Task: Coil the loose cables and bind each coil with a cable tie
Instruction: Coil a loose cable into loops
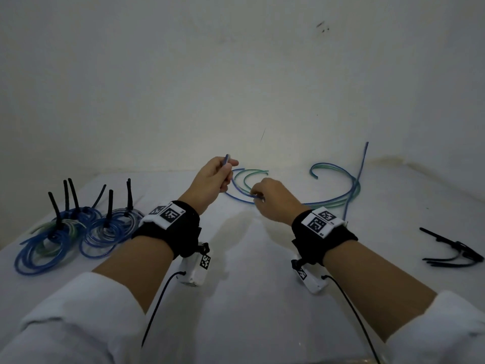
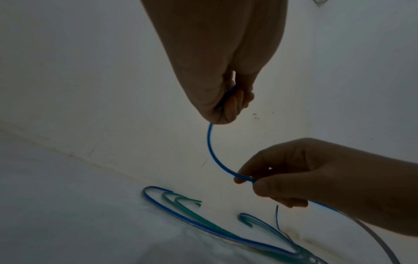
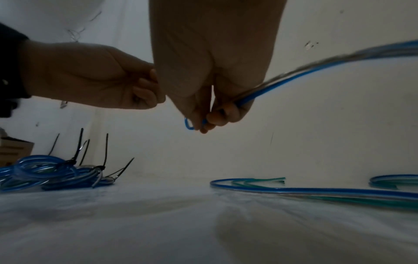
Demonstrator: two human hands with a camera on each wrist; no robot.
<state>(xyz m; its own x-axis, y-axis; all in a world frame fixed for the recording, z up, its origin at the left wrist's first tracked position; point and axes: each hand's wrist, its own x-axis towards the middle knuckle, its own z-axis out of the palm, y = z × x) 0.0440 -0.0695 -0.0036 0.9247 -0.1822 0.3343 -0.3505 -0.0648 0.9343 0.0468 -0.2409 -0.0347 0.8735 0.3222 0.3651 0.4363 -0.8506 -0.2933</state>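
A loose blue cable (image 2: 210, 151) arcs between my two hands above the white table. My left hand (image 1: 219, 176) pinches it near its end, whose tip pokes up past the fingers. My right hand (image 1: 262, 195) pinches the same blue cable (image 3: 260, 92) lower down, and the rest trails off to the right. More loose blue and green cables (image 1: 338, 199) lie curved on the table behind the hands. Several finished coils (image 1: 73, 232) bound with black cable ties lie at the left.
A few spare black cable ties (image 1: 451, 252) lie at the right on the white table (image 1: 236, 298). A white wall (image 1: 236, 88) rises just behind the loose cables. Black wires run from both wrist cameras toward me.
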